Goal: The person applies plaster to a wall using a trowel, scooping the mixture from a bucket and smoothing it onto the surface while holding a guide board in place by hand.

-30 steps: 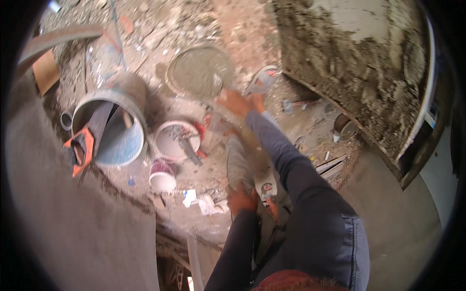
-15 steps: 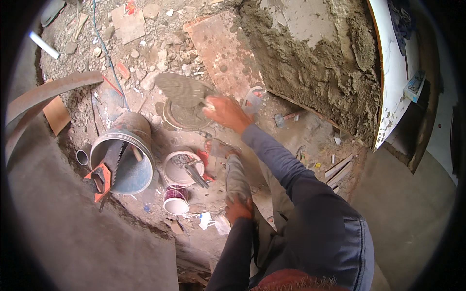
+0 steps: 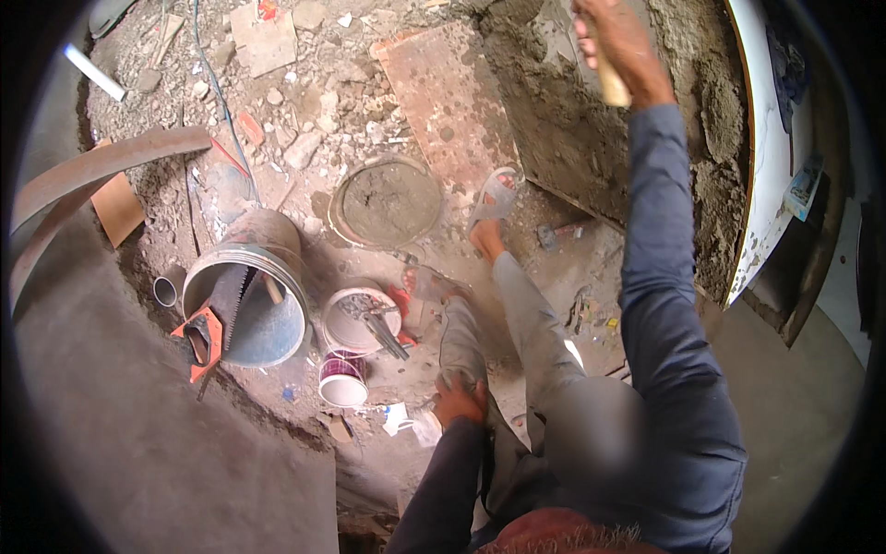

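Note:
My right hand [image 3: 631,51] is closed around the pale wooden handle [image 3: 612,85] of a trowel, high up against the mortar-covered panel [image 3: 563,138]. The trowel's blade is hidden or beyond the upper edge, so I cannot make out what lies on it. My left hand [image 3: 459,399] rests on my left knee, its fingers laid over the trouser leg, holding nothing. Between my feet and the rubble sits a round tub of wet grey mortar [image 3: 386,201]. Behind it, a reddish board [image 3: 448,97] spotted with mortar lies on the ground.
At the left a large bucket [image 3: 263,319] lies on its side with an orange-handled handsaw [image 3: 205,337] at its mouth. A white bucket [image 3: 340,331] holding tools and a small purple-and-white pail [image 3: 342,390] stand nearby. Rubble [image 3: 295,111] covers the far ground; a curved strip [image 3: 120,166] juts in.
My right hand has swung from above the mortar tub up and right to the mortar-covered panel with the trowel. My left hand stays on the knee.

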Demonstrator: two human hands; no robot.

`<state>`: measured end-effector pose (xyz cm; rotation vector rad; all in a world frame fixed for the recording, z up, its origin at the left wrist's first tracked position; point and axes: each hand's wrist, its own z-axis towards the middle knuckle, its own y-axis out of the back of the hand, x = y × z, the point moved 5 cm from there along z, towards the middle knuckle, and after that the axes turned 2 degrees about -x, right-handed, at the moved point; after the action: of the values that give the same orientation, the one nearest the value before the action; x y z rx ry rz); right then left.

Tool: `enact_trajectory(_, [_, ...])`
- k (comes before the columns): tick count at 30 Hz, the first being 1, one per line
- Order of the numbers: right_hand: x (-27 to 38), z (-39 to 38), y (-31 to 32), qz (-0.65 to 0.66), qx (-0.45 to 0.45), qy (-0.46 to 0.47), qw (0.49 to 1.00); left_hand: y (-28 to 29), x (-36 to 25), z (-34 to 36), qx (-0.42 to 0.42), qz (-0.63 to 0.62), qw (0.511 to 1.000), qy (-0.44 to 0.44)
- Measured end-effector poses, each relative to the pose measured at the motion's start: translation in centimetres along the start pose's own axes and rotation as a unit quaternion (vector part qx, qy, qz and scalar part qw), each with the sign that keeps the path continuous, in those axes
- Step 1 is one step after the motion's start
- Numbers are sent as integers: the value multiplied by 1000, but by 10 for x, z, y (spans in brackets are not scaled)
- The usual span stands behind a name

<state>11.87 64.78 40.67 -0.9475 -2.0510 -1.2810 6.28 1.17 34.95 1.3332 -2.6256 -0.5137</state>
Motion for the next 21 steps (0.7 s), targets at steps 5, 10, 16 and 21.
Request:
enact_trajectory(5, [-7,-79,-39,-62,107,20,992,1,-2,2,17,3,1000,18])
enact_trajectory(10, [-113,-136,-139,-341,219,189,895,-2,-3,-5,16,-38,999,21])
enact_trajectory(16, [-250,-162,-315,-408,192,195,871,-11,-1,-8,28,-7,999,33])
enact_trajectory(21, [-219,-205,-326,-354,192,136,905,-17,5,-15,2,-8,1000,18])
